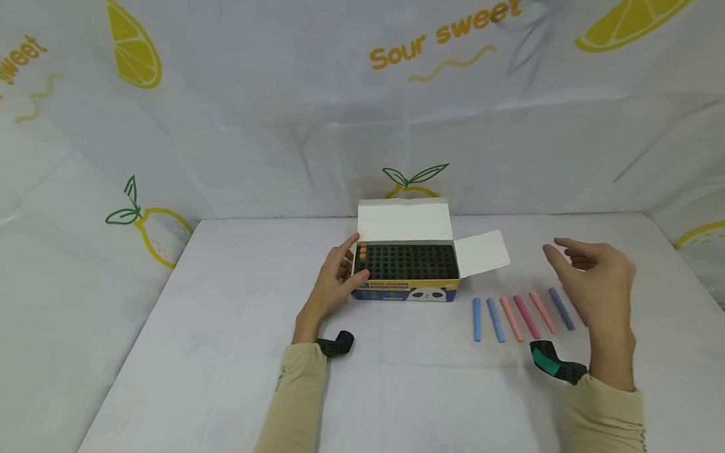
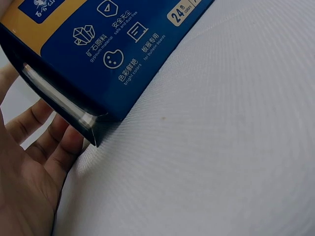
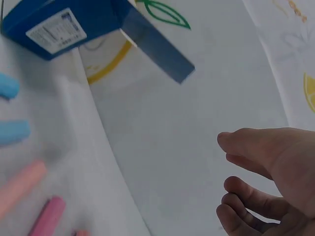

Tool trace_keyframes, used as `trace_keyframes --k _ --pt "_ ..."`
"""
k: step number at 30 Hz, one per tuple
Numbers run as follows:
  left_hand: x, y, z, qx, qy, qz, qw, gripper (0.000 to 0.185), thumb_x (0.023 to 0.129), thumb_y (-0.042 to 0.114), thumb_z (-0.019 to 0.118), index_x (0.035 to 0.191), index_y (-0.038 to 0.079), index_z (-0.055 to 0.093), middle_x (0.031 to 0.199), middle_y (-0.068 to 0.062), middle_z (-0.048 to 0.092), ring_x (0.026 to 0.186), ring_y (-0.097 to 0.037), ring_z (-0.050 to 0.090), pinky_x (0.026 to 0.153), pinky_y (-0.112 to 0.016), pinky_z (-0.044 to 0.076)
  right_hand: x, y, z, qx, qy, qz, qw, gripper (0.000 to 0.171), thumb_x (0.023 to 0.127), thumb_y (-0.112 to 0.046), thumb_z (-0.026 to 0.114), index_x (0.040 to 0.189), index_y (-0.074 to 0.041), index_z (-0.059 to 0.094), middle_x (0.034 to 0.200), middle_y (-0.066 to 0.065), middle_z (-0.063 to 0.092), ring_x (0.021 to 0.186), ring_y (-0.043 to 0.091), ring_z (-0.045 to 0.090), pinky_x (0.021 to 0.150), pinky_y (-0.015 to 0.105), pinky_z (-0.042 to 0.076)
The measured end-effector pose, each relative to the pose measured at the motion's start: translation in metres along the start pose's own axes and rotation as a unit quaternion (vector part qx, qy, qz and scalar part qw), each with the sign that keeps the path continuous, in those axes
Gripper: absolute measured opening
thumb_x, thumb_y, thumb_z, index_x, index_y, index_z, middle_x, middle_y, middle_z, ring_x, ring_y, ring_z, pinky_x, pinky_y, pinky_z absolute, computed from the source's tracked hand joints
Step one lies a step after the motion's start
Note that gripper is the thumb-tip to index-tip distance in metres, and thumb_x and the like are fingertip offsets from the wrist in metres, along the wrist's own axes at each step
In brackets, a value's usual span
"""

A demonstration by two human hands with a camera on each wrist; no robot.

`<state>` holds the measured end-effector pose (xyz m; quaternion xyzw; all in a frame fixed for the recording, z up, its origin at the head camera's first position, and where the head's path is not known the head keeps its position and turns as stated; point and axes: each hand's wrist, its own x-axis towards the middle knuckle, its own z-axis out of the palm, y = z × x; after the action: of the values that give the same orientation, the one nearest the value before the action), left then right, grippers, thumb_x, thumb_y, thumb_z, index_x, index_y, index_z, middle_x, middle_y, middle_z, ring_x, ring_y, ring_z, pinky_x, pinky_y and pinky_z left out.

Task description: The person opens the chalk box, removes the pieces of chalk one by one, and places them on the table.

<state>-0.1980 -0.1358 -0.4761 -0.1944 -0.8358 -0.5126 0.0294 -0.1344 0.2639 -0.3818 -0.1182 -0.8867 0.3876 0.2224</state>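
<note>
A chalk box (image 1: 390, 294) with a panda on its front stands with its lid up. Its black holder (image 1: 412, 260) has rows of holes, and orange chalks (image 1: 363, 251) sit in the leftmost column. My left hand (image 1: 329, 289) holds the box's left end, thumb at the front corner and fingers around the side. To the right of the box, above the table, my right hand (image 1: 603, 281) is raised with its thumb and fingers apart, holding nothing. Below and left of it lie light blue chalks (image 1: 477, 319), pink chalks (image 1: 512, 318) and a dark blue chalk (image 1: 561, 309); another chalk is partly hidden by this hand.
The box's side flap (image 1: 481, 252) sticks out to the right, and its white lid (image 1: 405, 220) leans back near the fabric wall. A white cloth (image 1: 422, 408) covers the table. Black wrist devices (image 1: 337, 344) jut from both wrists.
</note>
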Motion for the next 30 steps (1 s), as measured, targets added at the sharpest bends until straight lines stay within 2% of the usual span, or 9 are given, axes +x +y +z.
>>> trace_keyframes --k 3,4,6,10,12,16,19,22,30 --pt "-0.001 0.000 0.000 -0.002 0.001 0.001 1.0000 0.078 0.095 0.063 0.058 0.161 0.029 0.033 0.115 -0.012 0.047 0.081 -0.018 0.044 0.074 -0.028 0.041 -0.005 -0.022 0.014 0.028 0.002 -0.037 0.999 0.028 0.091 -0.018 0.075 0.113 0.000 0.078 0.098 0.011 0.071 0.077 -0.020 0.046 0.077 0.002 0.037" --pt "-0.002 0.000 0.000 -0.003 0.002 0.003 1.0000 0.078 0.095 0.062 0.059 0.161 0.029 0.033 0.115 -0.012 0.048 0.081 -0.018 0.044 0.074 -0.028 0.041 -0.006 -0.029 0.019 0.036 0.002 -0.050 0.998 0.027 0.091 -0.016 0.076 0.112 0.000 0.078 0.101 0.018 0.071 0.078 -0.019 0.047 0.078 0.001 0.037" --pt "-0.002 0.000 0.000 -0.004 0.003 0.004 1.0000 0.076 0.096 0.060 0.059 0.161 0.030 0.033 0.116 -0.012 0.048 0.081 -0.018 0.044 0.074 -0.028 0.041 -0.010 -0.042 0.026 0.054 -0.001 -0.073 0.996 0.026 0.090 -0.013 0.077 0.111 0.001 0.078 0.103 0.024 0.070 0.079 -0.018 0.047 0.080 0.001 0.038" --pt "-0.002 -0.001 0.000 -0.006 0.003 0.004 1.0000 0.074 0.096 0.055 0.061 0.161 0.031 0.033 0.116 -0.012 0.048 0.082 -0.018 0.044 0.075 -0.028 0.041 -0.016 -0.068 0.041 0.076 -0.007 -0.107 0.991 0.024 0.089 -0.011 0.078 0.109 0.002 0.079 0.100 0.023 0.070 0.082 -0.015 0.049 0.082 0.001 0.038" --pt "-0.002 -0.001 0.000 -0.006 0.002 0.002 1.0000 0.073 0.097 0.051 0.063 0.161 0.032 0.033 0.116 -0.012 0.048 0.083 -0.018 0.044 0.075 -0.027 0.042 -0.018 -0.078 0.049 0.083 -0.020 -0.119 0.989 0.024 0.089 -0.011 0.078 0.109 0.002 0.079 0.101 0.023 0.071 0.084 -0.010 0.051 0.084 0.005 0.041" --pt "-0.001 -0.001 0.000 -0.010 0.001 -0.001 0.9999 0.072 0.097 0.038 0.065 0.161 0.030 0.033 0.116 -0.012 0.048 0.083 -0.020 0.044 0.075 -0.028 0.042 -0.021 -0.095 0.067 0.101 -0.058 -0.147 0.982 0.024 0.089 -0.009 0.078 0.109 0.005 0.078 0.100 0.024 0.069 0.090 0.022 0.065 0.090 0.032 0.055" --pt "-0.001 0.000 0.000 -0.017 0.001 -0.001 0.9999 0.072 0.097 0.030 0.066 0.161 0.027 0.034 0.117 -0.013 0.049 0.084 -0.020 0.044 0.075 -0.029 0.042 -0.023 -0.105 0.082 0.123 -0.085 -0.168 0.974 0.024 0.088 -0.006 0.078 0.109 0.007 0.077 0.098 0.026 0.067 0.093 0.041 0.066 0.089 0.053 0.055" --pt "-0.001 0.000 0.000 -0.017 0.001 -0.003 0.9999 0.072 0.097 0.032 0.066 0.161 0.028 0.034 0.117 -0.013 0.049 0.085 -0.020 0.044 0.076 -0.029 0.043 -0.025 -0.115 0.097 0.135 -0.106 -0.182 0.968 0.025 0.087 -0.006 0.080 0.108 0.007 0.077 0.096 0.025 0.066 0.091 0.041 0.067 0.088 0.055 0.057" --pt "-0.001 0.001 -0.001 -0.008 0.001 0.000 1.0000 0.081 0.094 0.067 0.059 0.161 0.030 0.033 0.119 -0.013 0.049 0.085 -0.017 0.046 0.076 -0.028 0.045 -0.036 -0.135 0.140 0.147 -0.167 -0.204 0.953 0.024 0.089 -0.010 0.079 0.108 0.003 0.079 0.095 0.021 0.067 0.086 0.035 0.069 0.079 0.048 0.058"
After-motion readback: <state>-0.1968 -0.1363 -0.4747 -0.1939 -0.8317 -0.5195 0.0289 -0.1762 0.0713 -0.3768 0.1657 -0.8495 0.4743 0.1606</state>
